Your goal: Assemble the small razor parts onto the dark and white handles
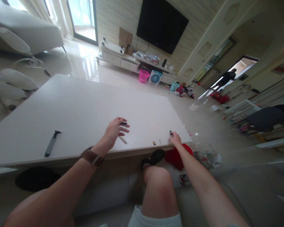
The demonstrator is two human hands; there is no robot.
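My left hand (113,131) is over the white table (90,104), with a small black rectangular piece (124,123) between thumb and forefinger and the other fingers spread. Beneath those fingers lies a thin whitish stick (123,140), partly covered by the hand. At the table's near right edge, my right hand (175,139) pinches a small dark piece (170,132) whose kind I cannot make out. Just left of it lie a tiny silvery item (160,142) and a small yellow-brown item (154,142). Far to the left rests a grey and black handled tool (52,143) with a short crosswise head.
Below the table's right corner is a red item (180,156), beside a printed plastic bag (207,158). Across the floor stand a pink basket (144,76), a blue and white fan (155,78) and a low TV cabinet (130,64). A person (227,78) is in the far doorway.
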